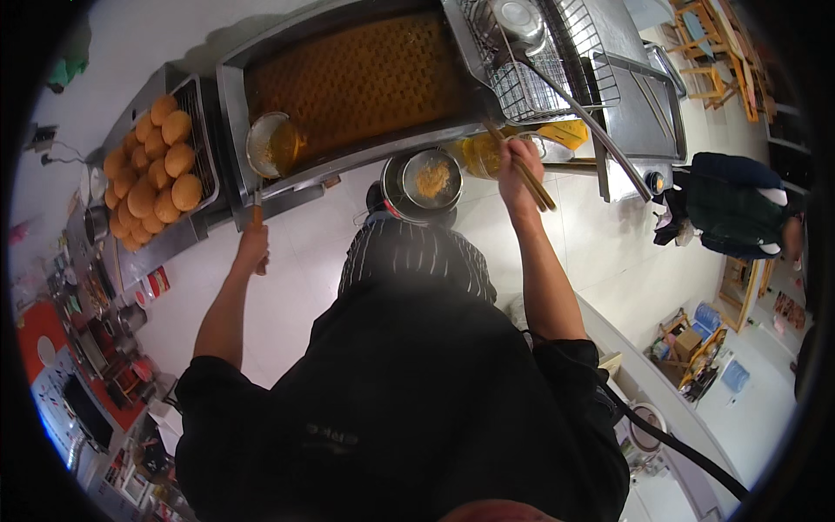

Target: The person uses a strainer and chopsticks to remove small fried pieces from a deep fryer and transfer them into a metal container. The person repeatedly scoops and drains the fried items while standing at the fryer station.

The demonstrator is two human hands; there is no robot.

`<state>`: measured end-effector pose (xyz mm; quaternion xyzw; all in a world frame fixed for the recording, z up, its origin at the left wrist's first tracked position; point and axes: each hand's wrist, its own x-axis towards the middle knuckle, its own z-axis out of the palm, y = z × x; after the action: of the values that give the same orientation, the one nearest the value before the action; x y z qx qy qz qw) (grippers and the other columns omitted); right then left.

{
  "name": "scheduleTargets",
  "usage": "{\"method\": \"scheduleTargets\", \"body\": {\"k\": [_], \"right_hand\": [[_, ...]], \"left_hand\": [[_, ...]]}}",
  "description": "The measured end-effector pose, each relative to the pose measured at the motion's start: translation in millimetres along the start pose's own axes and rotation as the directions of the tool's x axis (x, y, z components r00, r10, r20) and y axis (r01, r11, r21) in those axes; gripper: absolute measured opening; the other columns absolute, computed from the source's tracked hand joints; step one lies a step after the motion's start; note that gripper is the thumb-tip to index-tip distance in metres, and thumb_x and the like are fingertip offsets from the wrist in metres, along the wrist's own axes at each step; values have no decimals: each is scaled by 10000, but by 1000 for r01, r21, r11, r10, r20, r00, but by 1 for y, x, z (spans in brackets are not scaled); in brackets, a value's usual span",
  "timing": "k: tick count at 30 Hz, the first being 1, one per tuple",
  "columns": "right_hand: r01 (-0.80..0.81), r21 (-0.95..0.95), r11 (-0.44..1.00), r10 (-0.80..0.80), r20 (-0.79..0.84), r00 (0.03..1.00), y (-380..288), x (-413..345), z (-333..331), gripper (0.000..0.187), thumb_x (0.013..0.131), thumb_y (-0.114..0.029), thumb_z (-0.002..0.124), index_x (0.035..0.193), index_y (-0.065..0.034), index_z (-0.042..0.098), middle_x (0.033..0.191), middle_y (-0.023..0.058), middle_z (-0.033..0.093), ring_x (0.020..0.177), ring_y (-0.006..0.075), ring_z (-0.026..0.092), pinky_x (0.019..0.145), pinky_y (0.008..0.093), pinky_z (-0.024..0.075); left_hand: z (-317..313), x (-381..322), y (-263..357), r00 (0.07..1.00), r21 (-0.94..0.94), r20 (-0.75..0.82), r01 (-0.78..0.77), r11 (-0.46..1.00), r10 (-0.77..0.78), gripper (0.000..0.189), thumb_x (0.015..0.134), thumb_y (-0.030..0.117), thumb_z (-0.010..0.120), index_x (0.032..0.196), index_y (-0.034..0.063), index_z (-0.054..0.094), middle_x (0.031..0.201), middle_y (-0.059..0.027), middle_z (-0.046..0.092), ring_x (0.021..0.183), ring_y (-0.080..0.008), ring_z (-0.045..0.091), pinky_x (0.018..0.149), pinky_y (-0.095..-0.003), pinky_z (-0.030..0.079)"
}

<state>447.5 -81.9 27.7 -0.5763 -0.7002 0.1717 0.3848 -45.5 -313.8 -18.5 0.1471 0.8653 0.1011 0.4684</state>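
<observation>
My left hand [254, 248] grips the wooden handle of a round fine-mesh skimmer [261, 147]. The skimmer's head is at the left end of a rectangular deep fryer [229, 98], partly over the amber oil [287, 147]. Through the oil [359, 78] a perforated, patterned bottom shows. My right hand [520, 171] is closed around a pair of long wooden chopsticks [540, 196], just outside the fryer's front right corner. The chopsticks' far tips reach the fryer rim and are hard to make out. Below the fryer, golden crumbs [432, 180] lie in a round metal strainer or bowl [450, 166] set on a larger pot [391, 189].
Round golden-brown fried balls [150, 176] are piled on a wire rack [207, 143] at left. Wire baskets [522, 85] hold a metal ladle [518, 19], its long handle jutting over the front edge. A metal tray [639, 107] is farther right. Another person [737, 202] stands at right.
</observation>
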Motion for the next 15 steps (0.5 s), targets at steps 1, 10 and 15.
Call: {"method": "scheduleTargets", "body": {"k": [1,10,15], "right_hand": [[-13,-76,997,15,16,1000,-2,1,6,83,884,-137,650,855,-59,657,883,147,627,788,348,627,690,407,506],[-28,6,1000,28,-39,999,-11,-1,10,82,873,-134,666,868,-53,663,914,156,627,786,349,635,682,401,510],[-79,10,997,79,-25,997,-10,-9,10,77,873,-125,664,865,-49,655,918,157,627,816,346,631,715,395,508]], "left_hand": [[10,3,6,1000,-29,23,19,999,-18,227,969,332,461,968,107,429,607,-36,440,427,-164,450,360,-349,411],[88,-31,91,980,-91,198,12,996,6,185,975,264,481,1035,92,446,630,-26,440,458,-138,427,408,-330,410],[123,-39,127,939,-152,337,-16,988,67,144,972,235,489,1027,108,448,633,-18,438,470,-133,429,413,-319,410]]}}
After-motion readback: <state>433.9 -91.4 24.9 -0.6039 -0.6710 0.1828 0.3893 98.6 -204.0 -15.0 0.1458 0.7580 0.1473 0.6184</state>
